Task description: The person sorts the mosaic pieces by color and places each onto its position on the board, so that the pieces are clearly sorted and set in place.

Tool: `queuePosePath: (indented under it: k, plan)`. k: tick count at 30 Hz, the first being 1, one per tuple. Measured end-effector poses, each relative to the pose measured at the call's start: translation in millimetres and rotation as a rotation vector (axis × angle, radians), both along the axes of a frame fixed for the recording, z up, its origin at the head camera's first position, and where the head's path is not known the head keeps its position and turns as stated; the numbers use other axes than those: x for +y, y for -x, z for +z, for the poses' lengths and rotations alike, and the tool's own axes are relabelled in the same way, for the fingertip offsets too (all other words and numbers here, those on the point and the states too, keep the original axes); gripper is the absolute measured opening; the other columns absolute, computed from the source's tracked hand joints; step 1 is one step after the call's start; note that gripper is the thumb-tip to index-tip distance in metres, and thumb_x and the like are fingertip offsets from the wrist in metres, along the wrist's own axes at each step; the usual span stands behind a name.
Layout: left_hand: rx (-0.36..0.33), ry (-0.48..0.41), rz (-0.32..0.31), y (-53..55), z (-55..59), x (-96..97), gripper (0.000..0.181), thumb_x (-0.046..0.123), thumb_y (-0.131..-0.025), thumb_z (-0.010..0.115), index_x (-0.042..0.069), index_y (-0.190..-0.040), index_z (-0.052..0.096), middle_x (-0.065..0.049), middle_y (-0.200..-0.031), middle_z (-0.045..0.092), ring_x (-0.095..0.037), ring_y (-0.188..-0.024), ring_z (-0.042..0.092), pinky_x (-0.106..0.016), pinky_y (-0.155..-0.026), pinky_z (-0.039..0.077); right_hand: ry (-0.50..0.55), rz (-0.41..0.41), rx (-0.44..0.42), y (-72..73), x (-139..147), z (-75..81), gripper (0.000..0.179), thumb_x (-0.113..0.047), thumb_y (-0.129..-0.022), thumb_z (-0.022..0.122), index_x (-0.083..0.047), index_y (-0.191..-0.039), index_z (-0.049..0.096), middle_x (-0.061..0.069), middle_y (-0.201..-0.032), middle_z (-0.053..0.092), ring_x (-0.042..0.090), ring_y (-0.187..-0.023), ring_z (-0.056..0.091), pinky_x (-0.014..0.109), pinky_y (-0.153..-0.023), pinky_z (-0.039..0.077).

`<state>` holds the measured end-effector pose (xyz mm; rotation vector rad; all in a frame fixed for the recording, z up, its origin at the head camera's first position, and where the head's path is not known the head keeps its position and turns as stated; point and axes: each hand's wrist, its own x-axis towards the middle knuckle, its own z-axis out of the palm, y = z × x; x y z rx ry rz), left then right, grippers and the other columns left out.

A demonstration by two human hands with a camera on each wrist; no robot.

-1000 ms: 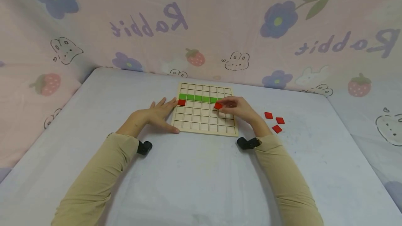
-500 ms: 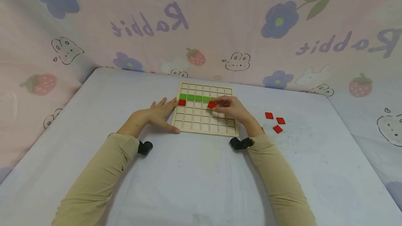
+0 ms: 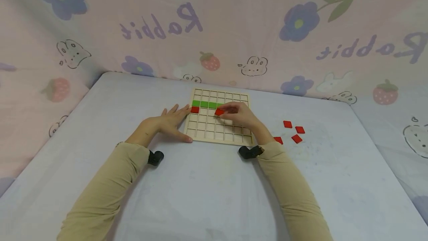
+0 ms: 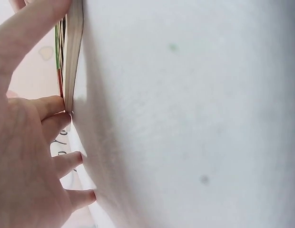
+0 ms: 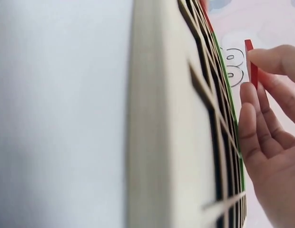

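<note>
A wooden grid board (image 3: 214, 140) lies on the table, with a row of green tiles (image 3: 204, 104) in its cells. One red tile (image 3: 195, 109) sits in the leftmost cell of the row just below the green ones. My left hand (image 3: 167, 125) rests spread at the board's left side, its fingers straight, thumb at the near corner. Between thumb and fingers my right hand (image 3: 240, 115) pinches another red tile (image 3: 219, 112) over the board. In the right wrist view that pinched red tile (image 5: 251, 64) is on edge, apart from the board.
Several loose red tiles (image 3: 296, 138) lie on the white table (image 3: 200, 189) to the right of the board. A patterned cloth (image 3: 227, 29) hangs behind the table. Black wrist cameras (image 3: 249, 153) are strapped to both wrists.
My right hand has moved left across the board with the red tile in its pinch. Another loose red tile has come into view beside the right forearm. The left hand stays put.
</note>
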<state>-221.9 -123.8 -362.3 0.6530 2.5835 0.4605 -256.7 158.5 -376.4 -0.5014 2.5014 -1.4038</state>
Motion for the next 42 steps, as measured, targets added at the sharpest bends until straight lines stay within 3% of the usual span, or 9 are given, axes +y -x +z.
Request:
queuePosePath:
  k: [10, 19, 33, 42]
  plan:
    - [0.002, 0.003, 0.004, 0.5, 0.3, -0.4, 0.114, 0.059, -0.076, 0.071, 0.007, -0.155, 0.007, -0.009, -0.163, -0.002, -0.039, -0.147, -0.009, -0.065, -0.114, -0.004, -0.08, 0.026, -0.025, 2.8, -20.0, 3.5, 0.036, -0.02, -0.084, 0.073, -0.012, -0.118, 0.068, 0.006, -0.1, 0.069, 0.017, -0.09, 0.061, 0.025, -0.075, 0.048]
    - [-0.007, 0.007, 0.0, -0.1, 1.6, -0.6, 0.115, 0.059, -0.076, 0.071, 0.008, -0.155, 0.005, -0.008, -0.163, -0.003, -0.038, -0.147, -0.01, -0.064, -0.114, -0.004, -0.103, 0.06, -0.013, 6.0, -30.1, 3.3, 0.036, -0.022, -0.085, 0.072, -0.011, -0.119, 0.068, 0.006, -0.113, 0.069, 0.018, -0.097, 0.063, 0.028, -0.083, 0.05]
    - [-0.009, 0.008, -0.004, -0.7, 3.0, 1.0, 0.113, 0.058, -0.077, 0.07, 0.008, -0.155, 0.005, -0.007, -0.163, -0.004, -0.038, -0.147, -0.01, -0.064, -0.114, -0.004, -0.161, 0.029, -0.019, 13.1, -43.6, 2.4, 0.033, -0.019, -0.087, 0.071, -0.012, -0.118, 0.068, 0.006, -0.112, 0.068, 0.019, -0.098, 0.06, 0.029, -0.082, 0.048]
    - [-0.014, 0.008, 0.004, -0.1, 2.6, -0.2, 0.114, 0.059, -0.076, 0.071, 0.009, -0.155, 0.004, -0.007, -0.163, -0.004, -0.037, -0.147, -0.011, -0.064, -0.114, -0.005, -0.125, 0.009, -0.028, 12.6, -48.8, 3.6, 0.031, -0.014, -0.087, 0.068, -0.009, -0.118, 0.068, 0.009, -0.108, 0.068, 0.02, -0.096, 0.06, 0.028, -0.08, 0.047]
